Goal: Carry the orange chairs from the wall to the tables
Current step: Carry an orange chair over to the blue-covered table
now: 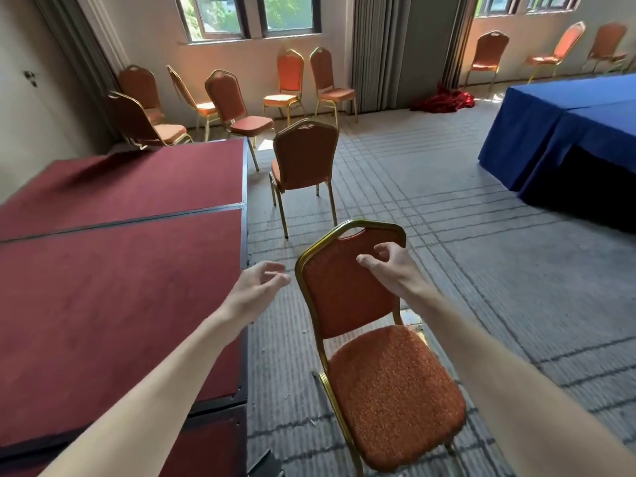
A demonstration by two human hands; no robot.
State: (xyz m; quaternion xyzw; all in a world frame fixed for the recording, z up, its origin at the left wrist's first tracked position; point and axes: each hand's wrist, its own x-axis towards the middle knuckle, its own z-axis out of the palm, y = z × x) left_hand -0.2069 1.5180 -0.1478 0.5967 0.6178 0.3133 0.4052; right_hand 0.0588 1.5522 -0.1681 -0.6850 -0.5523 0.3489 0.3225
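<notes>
Both arms are out in front and the nearest orange chair (pixel 347 287) stands right between them on the grey patterned carpet (pixel 447 208), its seat towards the camera and its gold-framed back away. The left hand (pixel 258 287) hovers just off the left edge of the backrest, fingers loosely curled, holding nothing and clear of the frame. The right hand (pixel 392 266) is up in front of the top of the backrest, below the handle cut-out, its fingers also relaxed and half curled around nothing; whether it brushes the fabric I cannot tell. On the left, right beside the chair, runs the edge of a red carpeted platform (pixel 120 270). Straight ahead a second orange chair (pixel 303 156) stands alone on the open floor with its back to us. Beyond it, a loose cluster of chairs (pixel 223 98) sits by the far wall, with a pair of chairs (pixel 289 77) under the window (pixel 247 12). Further right, past the grey curtain (pixel 375 46) and a heap of red cloth (pixel 444 99), three more chairs (pixel 488 53) line the sunlit wall. The blue-clothed tables (pixel 568 132) stand at the right, well apart from the nearest chair.
</notes>
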